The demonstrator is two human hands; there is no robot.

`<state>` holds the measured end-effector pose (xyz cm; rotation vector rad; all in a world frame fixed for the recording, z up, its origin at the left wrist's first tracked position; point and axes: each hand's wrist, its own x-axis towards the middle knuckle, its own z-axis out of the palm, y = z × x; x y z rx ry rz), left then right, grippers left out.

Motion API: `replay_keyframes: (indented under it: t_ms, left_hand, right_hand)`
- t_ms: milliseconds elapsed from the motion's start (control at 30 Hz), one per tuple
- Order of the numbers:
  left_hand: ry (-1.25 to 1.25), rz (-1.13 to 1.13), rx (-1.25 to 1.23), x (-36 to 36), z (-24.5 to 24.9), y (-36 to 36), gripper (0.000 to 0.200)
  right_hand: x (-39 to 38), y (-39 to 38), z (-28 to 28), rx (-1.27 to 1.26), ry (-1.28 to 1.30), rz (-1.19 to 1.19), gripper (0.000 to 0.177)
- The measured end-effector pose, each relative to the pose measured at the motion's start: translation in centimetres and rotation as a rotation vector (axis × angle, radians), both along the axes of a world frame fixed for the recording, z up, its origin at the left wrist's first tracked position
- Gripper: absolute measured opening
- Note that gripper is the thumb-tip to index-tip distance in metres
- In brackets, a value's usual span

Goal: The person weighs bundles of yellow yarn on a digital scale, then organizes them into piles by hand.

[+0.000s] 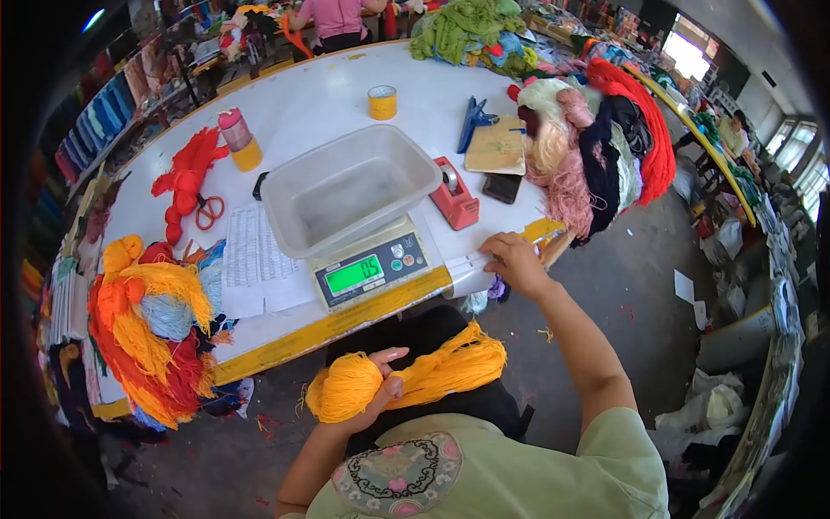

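Observation:
My left hand (378,394) is closed round the middle of a yellow-orange yarn skein (458,363) lying across my lap. One end of the skein (344,387) bulges out to the left of the fingers. At the table's front edge, my right hand (516,262) has its fingers closed on the end of a white paper strip (468,263). Left of that strip stands a digital scale (372,264) with a lit green display reading about 0.5. A grey plastic tub (281,227) rests on top of the scale.
A red tape dispenser (455,197), a phone (501,188), a notebook (495,145) and a blue clamp (475,121) lie right of the tub. Yarn heaps (164,316) hang over the left edge, others (562,156) at right. Red scissors (208,213) and printed sheets (255,259) lie left.

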<state>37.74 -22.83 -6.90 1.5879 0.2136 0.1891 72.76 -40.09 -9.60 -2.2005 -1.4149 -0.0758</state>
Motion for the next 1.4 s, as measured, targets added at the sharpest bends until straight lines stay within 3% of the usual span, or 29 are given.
replay_keyframes:
  t_ms: [67,200,300,500,600,733,767,833,900,967,1067,1167,1200,1300,1333,1400]
  left_hand:
    - [0.009,0.011,-0.019,-0.2,-0.1,0.1,0.039]
    - [0.08,-0.002,0.01,-0.1,0.8,0.4,0.038]
    - [0.076,-0.019,0.028,0.2,0.5,0.3,0.037]
    - [0.083,0.002,0.0,0.2,-0.3,0.2,0.037]
    - [0.103,0.037,-0.042,-0.2,0.0,0.4,0.038]
    - [0.027,0.083,-0.017,-0.2,-0.3,0.8,0.048]
    - [0.016,0.077,-0.021,-0.1,0.3,1.1,0.051]
    - [0.014,0.048,-0.017,0.1,1.0,1.5,0.055]
    - [0.052,-0.031,-0.021,0.1,1.2,1.7,0.061]
    - [0.015,-0.093,0.176,0.4,1.0,1.9,0.061]
    - [-0.05,-0.067,0.161,0.4,0.7,1.3,0.065]
    - [0.004,0.023,0.07,-0.5,0.8,1.4,0.066]
    - [0.011,-0.004,0.118,-1.0,0.4,2.1,0.065]
    - [-0.123,0.146,-0.011,-2.0,0.4,1.6,0.065]
    - [-0.075,0.152,0.117,-2.0,1.6,1.8,0.065]
    - [-0.066,0.156,0.357,-2.0,1.7,2.2,0.067]
  right_hand:
    - [1.2,0.2,-0.1,-0.08,0.088,0.029,0.032]
    - [0.7,0.3,0.9,0.061,0.379,0.022,0.031]
    - [1.3,0.4,0.2,0.044,0.246,0.065,0.028]
    - [0.3,0.3,-0.8,0.132,0.275,-0.111,0.021]
    - [-1.2,0.2,-1.8,0.302,0.236,-0.158,0.017]
    - [-4.2,-0.1,-1.2,0.361,-0.133,-0.234,0.01]
    - [-5.3,-0.1,-0.8,0.369,-0.054,-0.29,0.011]
    - [-8.2,0.7,2.2,0.288,0.11,-0.126,0.014]
    - [-11.5,2.3,7.4,0.194,0.163,0.457,0.013]
    - [-14.1,4.0,11.0,-0.039,0.012,0.779,0.012]
    - [-16.7,6.4,12.1,-0.033,-0.221,0.795,0.015]
    - [-17.7,7.8,11.6,-0.085,-0.099,0.755,0.022]
    - [-18.0,8.4,11.1,0.006,0.009,0.693,0.025]
    - [-18.6,8.5,7.6,0.008,0.729,0.641,0.029]
    - [-19.1,8.8,6.5,0.072,0.716,0.73,0.035]
    - [-19.3,8.3,6.9,-0.102,0.817,0.606,0.036]
